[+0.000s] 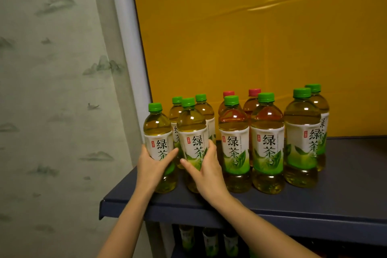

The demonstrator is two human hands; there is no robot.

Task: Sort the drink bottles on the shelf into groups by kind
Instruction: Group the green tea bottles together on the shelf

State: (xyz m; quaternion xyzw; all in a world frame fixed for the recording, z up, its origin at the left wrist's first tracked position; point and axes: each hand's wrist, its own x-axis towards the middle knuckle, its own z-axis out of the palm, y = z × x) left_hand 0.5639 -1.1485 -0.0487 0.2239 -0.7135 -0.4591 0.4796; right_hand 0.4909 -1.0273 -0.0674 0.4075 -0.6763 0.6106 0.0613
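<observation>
Several green-capped green tea bottles stand on the dark blue shelf (314,201). My left hand (151,165) grips the leftmost front bottle (157,128) round its label. My right hand (206,170) grips the bottle beside it (191,130), thumb across the front and fingers behind. Two more green-capped bottles (204,111) stand just behind these. In the middle, two green-capped bottles (267,144) stand in front of two red-capped bottles (254,98), which are mostly hidden. Two further green-capped bottles (301,138) stand at the right.
A yellow panel (251,37) backs the shelf. A grey-white post (129,58) and patterned wallpaper (52,90) lie to the left. More bottles (209,241) stand on a lower shelf below. Bare shelf surface extends to the right of the bottles.
</observation>
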